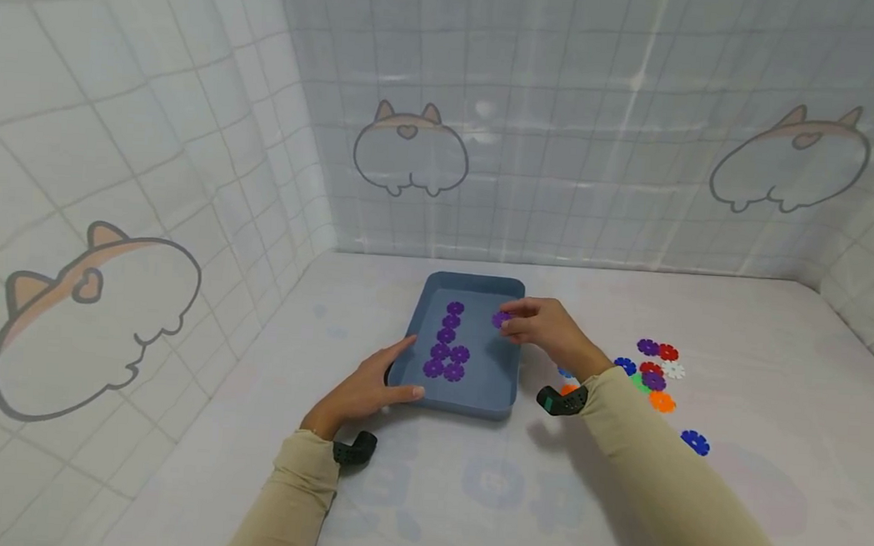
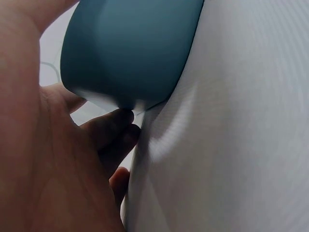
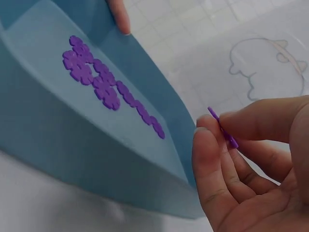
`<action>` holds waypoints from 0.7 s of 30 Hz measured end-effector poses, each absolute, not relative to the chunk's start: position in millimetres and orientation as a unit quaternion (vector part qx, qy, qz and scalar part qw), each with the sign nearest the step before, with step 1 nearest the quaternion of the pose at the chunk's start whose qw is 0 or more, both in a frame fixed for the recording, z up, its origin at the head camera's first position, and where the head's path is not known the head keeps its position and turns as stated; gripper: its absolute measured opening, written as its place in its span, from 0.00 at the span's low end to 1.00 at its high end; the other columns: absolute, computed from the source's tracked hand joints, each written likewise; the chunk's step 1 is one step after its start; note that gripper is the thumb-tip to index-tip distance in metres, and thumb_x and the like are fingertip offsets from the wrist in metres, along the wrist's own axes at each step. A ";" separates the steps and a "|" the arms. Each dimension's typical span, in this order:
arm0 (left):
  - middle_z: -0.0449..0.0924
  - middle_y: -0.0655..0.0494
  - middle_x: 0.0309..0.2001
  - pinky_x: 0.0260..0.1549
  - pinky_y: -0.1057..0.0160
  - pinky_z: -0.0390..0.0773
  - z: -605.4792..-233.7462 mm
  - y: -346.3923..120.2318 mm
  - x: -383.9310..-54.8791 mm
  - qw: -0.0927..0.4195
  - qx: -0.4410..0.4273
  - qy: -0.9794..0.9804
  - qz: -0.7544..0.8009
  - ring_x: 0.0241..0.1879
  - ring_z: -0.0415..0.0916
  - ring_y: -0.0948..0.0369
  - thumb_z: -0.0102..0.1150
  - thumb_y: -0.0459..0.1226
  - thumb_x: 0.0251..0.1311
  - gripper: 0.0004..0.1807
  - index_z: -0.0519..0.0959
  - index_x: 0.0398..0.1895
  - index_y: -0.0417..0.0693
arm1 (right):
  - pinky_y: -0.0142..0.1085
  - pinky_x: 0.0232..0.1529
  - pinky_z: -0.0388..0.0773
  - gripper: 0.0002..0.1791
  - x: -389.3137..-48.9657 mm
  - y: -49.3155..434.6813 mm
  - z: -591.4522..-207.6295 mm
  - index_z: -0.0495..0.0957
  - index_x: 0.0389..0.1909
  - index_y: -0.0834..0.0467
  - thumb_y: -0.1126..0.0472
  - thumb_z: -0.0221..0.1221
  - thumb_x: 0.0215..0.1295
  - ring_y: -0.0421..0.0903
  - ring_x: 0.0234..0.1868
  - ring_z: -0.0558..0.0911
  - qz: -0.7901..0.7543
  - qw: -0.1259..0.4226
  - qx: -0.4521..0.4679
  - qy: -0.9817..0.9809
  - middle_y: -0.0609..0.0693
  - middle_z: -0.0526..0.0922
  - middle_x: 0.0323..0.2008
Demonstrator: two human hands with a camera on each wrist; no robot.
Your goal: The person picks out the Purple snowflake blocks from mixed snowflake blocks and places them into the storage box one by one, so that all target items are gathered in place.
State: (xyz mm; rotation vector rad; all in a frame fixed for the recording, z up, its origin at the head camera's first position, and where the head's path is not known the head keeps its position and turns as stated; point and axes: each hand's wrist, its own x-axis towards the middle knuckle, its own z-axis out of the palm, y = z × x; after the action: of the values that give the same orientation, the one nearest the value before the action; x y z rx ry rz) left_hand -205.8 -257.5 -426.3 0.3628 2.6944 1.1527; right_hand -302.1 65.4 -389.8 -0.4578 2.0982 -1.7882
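A blue-grey tray (image 1: 489, 381) lies on the table, seen from above in the head view. Inside it, toward the left, several purple snowflake discs (image 1: 446, 336) form an L-like line, doubled at the near end. The left hand (image 1: 358, 392) grips the tray's near left corner, thumb at the front rim and index finger over the left side; its other fingers curl low against the tray wall (image 2: 130, 48). Over the tray's right side, the right hand (image 1: 549, 332) pinches one purple snowflake disc (image 3: 231, 138) between thumb and fingertips, edge-on in the right wrist view.
To the right of the tray lie loose snowflake discs, among them red (image 1: 668, 352), white (image 1: 674, 369), orange (image 1: 662, 401) and blue (image 1: 695, 442). A few more are partly hidden behind the right wrist. Tiled-pattern walls (image 1: 562, 189) enclose the table at the back and sides.
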 end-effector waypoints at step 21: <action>0.49 0.51 0.79 0.70 0.37 0.50 -428.2 -258.0 -206.9 0.093 0.126 0.906 0.392 0.77 0.45 0.48 0.64 0.60 0.59 0.51 0.50 0.82 0.62 | 0.49 0.47 0.82 0.18 -321.6 20.5 -389.3 0.80 0.56 0.68 0.70 0.58 0.65 0.60 0.44 0.84 -0.540 0.149 -0.191 0.806 0.60 0.85 0.43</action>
State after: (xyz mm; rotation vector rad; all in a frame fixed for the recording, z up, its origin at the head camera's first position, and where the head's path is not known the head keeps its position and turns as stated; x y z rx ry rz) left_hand -206.9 -258.0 -428.2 0.3733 2.6900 1.1636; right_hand -321.6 20.5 -389.3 -0.5479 2.3174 -1.5538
